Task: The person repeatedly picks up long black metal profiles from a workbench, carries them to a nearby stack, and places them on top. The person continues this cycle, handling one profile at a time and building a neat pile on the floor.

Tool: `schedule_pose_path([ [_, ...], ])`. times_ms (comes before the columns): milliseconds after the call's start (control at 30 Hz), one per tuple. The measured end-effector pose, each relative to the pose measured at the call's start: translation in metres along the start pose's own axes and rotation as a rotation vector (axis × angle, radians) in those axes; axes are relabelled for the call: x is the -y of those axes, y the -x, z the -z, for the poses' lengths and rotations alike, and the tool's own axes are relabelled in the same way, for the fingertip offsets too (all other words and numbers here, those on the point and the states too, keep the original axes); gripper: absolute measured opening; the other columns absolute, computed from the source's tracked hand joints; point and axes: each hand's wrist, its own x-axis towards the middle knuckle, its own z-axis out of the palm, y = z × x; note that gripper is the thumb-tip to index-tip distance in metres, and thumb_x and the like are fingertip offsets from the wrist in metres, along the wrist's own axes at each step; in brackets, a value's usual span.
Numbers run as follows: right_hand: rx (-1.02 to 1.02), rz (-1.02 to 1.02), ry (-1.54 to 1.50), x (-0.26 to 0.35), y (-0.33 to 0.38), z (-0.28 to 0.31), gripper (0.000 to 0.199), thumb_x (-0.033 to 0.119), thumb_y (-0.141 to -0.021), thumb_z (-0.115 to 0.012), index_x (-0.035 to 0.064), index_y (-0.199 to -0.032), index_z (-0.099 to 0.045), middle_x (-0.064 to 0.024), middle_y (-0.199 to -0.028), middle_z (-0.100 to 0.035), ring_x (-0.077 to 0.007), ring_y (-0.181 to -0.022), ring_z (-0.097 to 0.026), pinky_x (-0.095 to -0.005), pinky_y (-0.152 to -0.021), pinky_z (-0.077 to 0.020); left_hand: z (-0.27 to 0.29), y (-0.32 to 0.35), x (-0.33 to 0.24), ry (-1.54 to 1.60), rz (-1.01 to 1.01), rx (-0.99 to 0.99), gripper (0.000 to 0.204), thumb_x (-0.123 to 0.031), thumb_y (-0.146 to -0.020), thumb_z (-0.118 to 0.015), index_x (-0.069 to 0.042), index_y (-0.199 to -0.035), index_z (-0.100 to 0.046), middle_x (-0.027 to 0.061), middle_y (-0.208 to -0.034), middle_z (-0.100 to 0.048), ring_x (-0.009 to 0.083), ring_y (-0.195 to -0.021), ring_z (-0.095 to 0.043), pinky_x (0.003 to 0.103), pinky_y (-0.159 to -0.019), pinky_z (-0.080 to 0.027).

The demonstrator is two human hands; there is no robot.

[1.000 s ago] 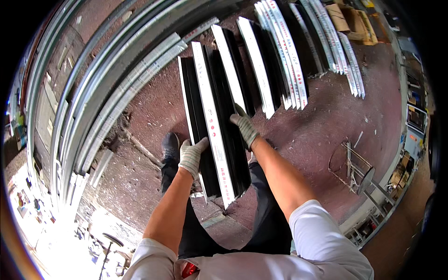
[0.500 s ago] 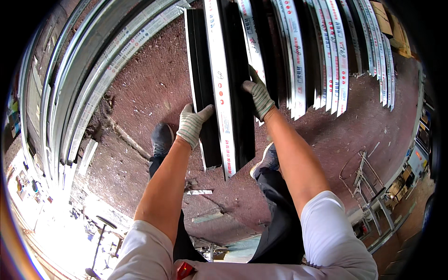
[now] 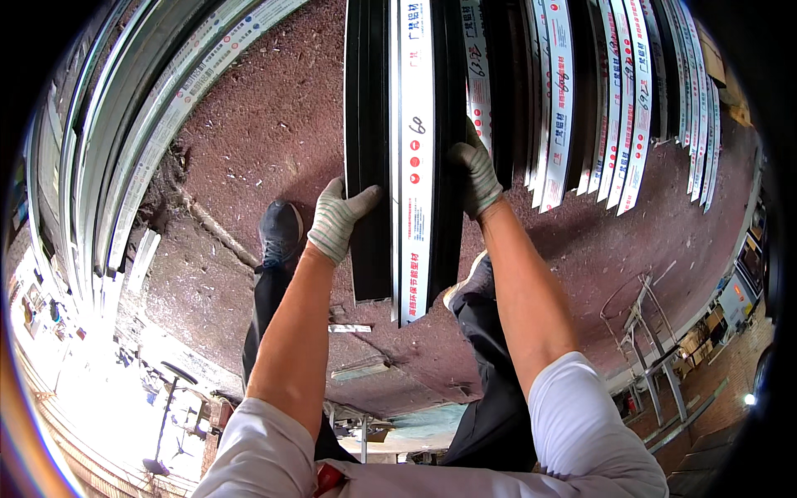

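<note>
Between my two hands is a long black metal profile (image 3: 451, 241) with a white printed film strip (image 3: 413, 207) down its middle; its near end hangs over the floor between my feet. My left hand (image 3: 340, 217), in a striped knit glove, grips the left edge, thumb on the black face and fingers hidden beneath. On the opposite edge my gloved right hand (image 3: 478, 173) is closed round the side, its fingertips partly hidden. Just beyond the right hand lies another film-striped profile (image 3: 479, 91).
Several film-covered profiles (image 3: 554, 108) lie in rows to the right. Long grey profiles (image 3: 124, 183) are stacked at the left. A metal frame stand (image 3: 656, 357) is at the lower right, and small offcuts (image 3: 349, 329) lie on the reddish floor (image 3: 249, 141).
The held profile has turned so its white strip faces me more fully, and it sits slightly farther right in view. Both hands keep their grip. My left shoe appears a little higher in the picture.
</note>
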Motion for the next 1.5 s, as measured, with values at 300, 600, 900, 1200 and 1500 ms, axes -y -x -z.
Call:
schedule_pose_path([
  [300, 0.006, 0.056, 0.082, -0.006, -0.005, -0.007, 0.090, 0.006, -0.069, -0.063, 0.0193, -0.152, -0.029, -0.0103, -0.139, -0.050, -0.0233, -0.121, -0.053, -0.0341, -0.100, -0.0466, 0.003, -0.024, 0.016, -0.210, -0.108, -0.144, 0.048, -0.015, -0.076, -0.081, 0.004, -0.111, -0.054, 0.0111, -0.096, -0.067, 0.0167, -0.083, -0.065, 0.030, -0.076, -0.054],
  [600, 0.077, -0.119, -0.223, -0.012, -0.007, 0.019, 0.045, 0.016, -0.072, -0.062, 0.0048, -0.116, -0.063, -0.0064, -0.099, -0.068, -0.0185, -0.084, -0.065, -0.0320, -0.077, -0.0543, 0.010, -0.020, -0.006, 0.114, 0.072, 0.193, 0.045, -0.016, -0.083, -0.074, 0.000, -0.121, -0.054, 0.0095, -0.107, -0.066, 0.0180, -0.095, -0.064, 0.032, -0.084, -0.054],
  [900, 0.290, -0.220, -0.580, -0.025, -0.002, 0.045, 0.038, 0.021, -0.078, -0.069, -0.0001, -0.110, -0.066, -0.0124, -0.101, -0.071, -0.0243, -0.089, -0.068, -0.0369, -0.082, -0.0569, 0.020, -0.013, -0.014, 0.297, 0.239, 0.273, 0.049, -0.034, -0.081, -0.075, -0.004, -0.118, -0.063, 0.0069, -0.100, -0.069, 0.0197, -0.088, -0.067, 0.035, -0.083, -0.056],
  [1200, -0.026, -0.228, -0.109, -0.025, -0.012, 0.050, 0.025, 0.015, -0.076, -0.063, 0.0060, -0.099, -0.066, -0.0029, -0.085, -0.064, -0.0164, -0.075, -0.061, -0.0306, -0.067, -0.0512, 0.052, -0.019, -0.022, 0.050, 0.160, 0.169, 0.050, -0.029, -0.081, -0.077, -0.002, -0.119, -0.058, 0.0068, -0.099, -0.067, 0.0179, -0.088, -0.067, 0.033, -0.080, -0.057],
  [1500, -0.047, 0.297, 0.942, -0.106, -0.067, 0.104, 0.018, 0.011, -0.098, -0.046, 0.0018, -0.101, -0.061, -0.0013, -0.092, -0.064, -0.0100, -0.086, -0.060, -0.0220, -0.076, -0.0490, 0.052, -0.054, 0.016, -0.060, 0.097, 0.001, 0.057, -0.016, -0.078, -0.080, 0.000, -0.124, -0.049, 0.0117, -0.112, -0.063, 0.0227, -0.102, -0.062, 0.037, -0.091, -0.051],
])
